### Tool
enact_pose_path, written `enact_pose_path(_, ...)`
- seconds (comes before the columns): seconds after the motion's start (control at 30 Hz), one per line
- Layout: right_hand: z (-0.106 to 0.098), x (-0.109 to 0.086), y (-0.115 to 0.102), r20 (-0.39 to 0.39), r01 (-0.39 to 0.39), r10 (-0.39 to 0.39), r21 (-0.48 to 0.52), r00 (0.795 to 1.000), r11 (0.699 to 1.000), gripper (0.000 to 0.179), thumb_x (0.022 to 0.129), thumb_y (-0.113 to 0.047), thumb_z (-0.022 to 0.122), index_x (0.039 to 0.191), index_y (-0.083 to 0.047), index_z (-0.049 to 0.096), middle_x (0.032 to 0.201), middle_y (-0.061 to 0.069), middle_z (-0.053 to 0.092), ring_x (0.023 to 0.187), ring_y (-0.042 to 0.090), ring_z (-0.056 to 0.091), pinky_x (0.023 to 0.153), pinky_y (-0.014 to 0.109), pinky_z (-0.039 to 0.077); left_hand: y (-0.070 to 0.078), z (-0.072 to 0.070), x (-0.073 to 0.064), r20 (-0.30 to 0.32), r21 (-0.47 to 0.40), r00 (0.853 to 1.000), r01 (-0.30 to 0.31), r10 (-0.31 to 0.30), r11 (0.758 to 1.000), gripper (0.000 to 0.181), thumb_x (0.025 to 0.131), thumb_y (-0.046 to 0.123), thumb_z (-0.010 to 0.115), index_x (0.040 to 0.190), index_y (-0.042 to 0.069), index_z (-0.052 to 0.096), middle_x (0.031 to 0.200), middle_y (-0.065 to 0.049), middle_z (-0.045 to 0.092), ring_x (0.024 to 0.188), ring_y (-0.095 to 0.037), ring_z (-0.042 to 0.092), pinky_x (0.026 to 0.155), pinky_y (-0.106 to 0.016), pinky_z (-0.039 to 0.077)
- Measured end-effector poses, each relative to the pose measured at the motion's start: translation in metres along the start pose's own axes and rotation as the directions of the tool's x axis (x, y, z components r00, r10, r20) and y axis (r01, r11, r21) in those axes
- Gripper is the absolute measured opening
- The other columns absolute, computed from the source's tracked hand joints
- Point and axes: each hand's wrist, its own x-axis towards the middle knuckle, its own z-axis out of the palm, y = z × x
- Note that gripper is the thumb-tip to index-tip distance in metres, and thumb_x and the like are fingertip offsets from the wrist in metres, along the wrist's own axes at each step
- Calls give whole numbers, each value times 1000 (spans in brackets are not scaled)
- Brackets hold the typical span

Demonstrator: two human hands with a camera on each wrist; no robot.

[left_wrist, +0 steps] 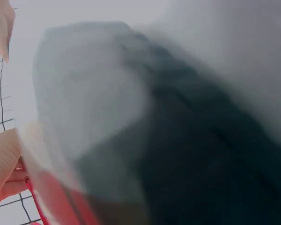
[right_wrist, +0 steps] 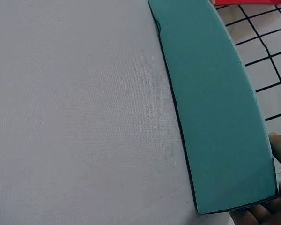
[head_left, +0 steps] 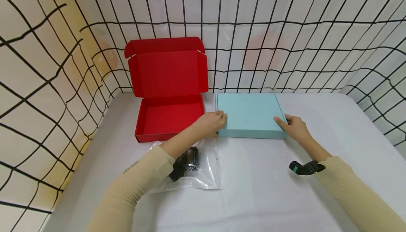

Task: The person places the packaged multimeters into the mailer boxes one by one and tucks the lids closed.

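Note:
A closed light blue cardboard box (head_left: 248,114) lies flat on the white table to the right of the red box. My right hand (head_left: 295,128) grips its right end, thumb on top and fingers at the side; in the right wrist view, fingers curl around the corner of the blue-green box side (right_wrist: 215,108). At the box's left end, my left hand (head_left: 210,123) holds the edge with bent fingers. The left wrist view is mostly filled by a blurred clear plastic bag and a dark shape, with part of the left hand (left_wrist: 4,161) at the margin.
An open red cardboard box (head_left: 171,114) stands at the left, its lid raised against the black wire grid (head_left: 241,24). In front of it, partly under my left forearm, lies a clear plastic bag (head_left: 206,168) with dark items (head_left: 190,158) inside.

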Motion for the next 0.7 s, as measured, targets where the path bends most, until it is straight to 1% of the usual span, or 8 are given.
enact_pose_path(0.1,0,0,1,1,0,0,3,1000,1000,82,93,-55,36,137,13,25,133,39,33,122,52,34,94,58,38,0,0,0,5,-15,1000,11,-10,1000,72,78,37,71,134,1,45,131,-13,53,118,-24,52,92,-29,46)
enact_pose_path(0.27,2,0,2,-8,-6,6,5,1000,1000,83,93,-56,36,138,13,25,134,38,32,123,51,33,94,58,38,1,1,-1,-27,-35,999,21,-22,999,69,78,36,71,131,1,47,128,-13,54,114,-23,54,91,-28,47)
enact_pose_path(0.37,3,1,2,-13,-6,7,11,1000,1000,83,93,-56,36,138,12,24,134,38,32,123,52,33,94,58,38,1,4,-2,-30,-26,999,23,-24,999,69,79,35,70,133,0,45,131,-15,52,119,-25,51,96,-29,44)
enact_pose_path(0.47,3,0,3,-19,-3,3,14,1000,1000,83,92,-56,36,139,11,24,134,38,32,123,51,33,94,58,38,1,6,-5,-30,-43,999,25,-26,999,70,81,35,69,136,0,41,136,-15,47,125,-26,45,100,-30,40)
enact_pose_path(0.6,2,-1,0,-6,-16,16,27,1000,999,82,93,-56,37,139,11,22,136,38,30,124,51,32,95,58,36,-2,11,-12,-60,-106,998,22,-28,994,70,83,32,68,139,3,38,141,-14,42,131,-27,39,105,-34,34)
enact_pose_path(0.7,1,-1,-2,23,-35,34,55,999,998,83,93,-55,37,141,10,18,137,38,27,125,52,29,97,59,34,-7,15,-18,-86,-148,996,19,-32,989,67,85,33,66,140,7,38,142,-11,41,132,-24,37,109,-37,29)
